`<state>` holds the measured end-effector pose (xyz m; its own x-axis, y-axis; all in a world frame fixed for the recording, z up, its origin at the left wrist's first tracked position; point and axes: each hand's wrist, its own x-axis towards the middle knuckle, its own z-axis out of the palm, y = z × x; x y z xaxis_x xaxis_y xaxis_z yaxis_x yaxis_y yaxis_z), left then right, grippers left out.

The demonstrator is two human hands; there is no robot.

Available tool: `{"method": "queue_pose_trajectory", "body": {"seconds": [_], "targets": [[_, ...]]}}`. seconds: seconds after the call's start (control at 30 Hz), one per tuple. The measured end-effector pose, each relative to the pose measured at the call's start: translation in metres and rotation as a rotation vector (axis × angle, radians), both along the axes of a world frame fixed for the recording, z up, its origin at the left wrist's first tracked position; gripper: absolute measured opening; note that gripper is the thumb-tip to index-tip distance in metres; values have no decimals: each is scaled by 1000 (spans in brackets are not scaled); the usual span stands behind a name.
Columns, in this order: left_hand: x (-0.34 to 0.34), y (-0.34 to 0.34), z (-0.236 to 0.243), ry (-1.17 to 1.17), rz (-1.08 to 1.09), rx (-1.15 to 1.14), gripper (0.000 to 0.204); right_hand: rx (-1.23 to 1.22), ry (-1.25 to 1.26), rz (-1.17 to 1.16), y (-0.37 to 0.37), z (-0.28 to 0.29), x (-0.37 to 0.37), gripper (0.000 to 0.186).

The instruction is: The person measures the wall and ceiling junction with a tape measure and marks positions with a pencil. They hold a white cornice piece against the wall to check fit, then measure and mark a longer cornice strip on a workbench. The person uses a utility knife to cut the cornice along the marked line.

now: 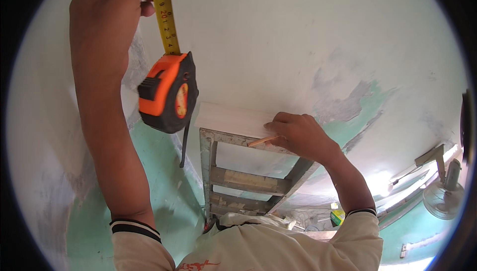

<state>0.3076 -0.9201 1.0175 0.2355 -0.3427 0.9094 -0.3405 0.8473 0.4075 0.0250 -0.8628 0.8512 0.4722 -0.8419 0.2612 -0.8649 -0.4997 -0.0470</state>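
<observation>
My left hand [112, 7] is raised against the white wall [298, 37] and pinches the yellow blade [165, 15] of a tape measure. Its orange and black case [169, 92] hangs below the hand, a black strap dangling from it. My right hand [298, 134] holds a pencil [263, 140] with its tip at the top rung of a metal ladder [233, 176] leaning on the wall.
The wall has bare grey and green patches [348, 102] where paint is off. A pedestal fan [444, 194] stands at the lower right beside a window frame. A green and yellow box [338, 216] lies below the ladder.
</observation>
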Motion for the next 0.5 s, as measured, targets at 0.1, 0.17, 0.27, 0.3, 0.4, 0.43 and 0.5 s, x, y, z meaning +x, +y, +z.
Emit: {"method": "queue_pose_trajectory", "body": {"seconds": [0.1,0.17,0.27,0.3,0.4,0.43,0.5], "targets": [[23,-2,-4,-20,10,29,31,16,17,82,-7,4,-4,36],[39,-6,-2,-38,12,62,32,14,114,89,-7,5,-1,34],[56,-8,-4,-57,20,94,35,-38,305,93,-3,7,13,37],[62,-8,-7,-61,28,105,36,-73,313,120,-2,5,16,38],[71,-6,-6,-63,15,150,33,-271,379,201,-7,2,11,42],[71,-1,-5,-58,8,169,30,-353,406,235,-11,1,7,43],[70,4,-5,-58,-4,179,31,-317,341,264,-15,2,3,42]]}}
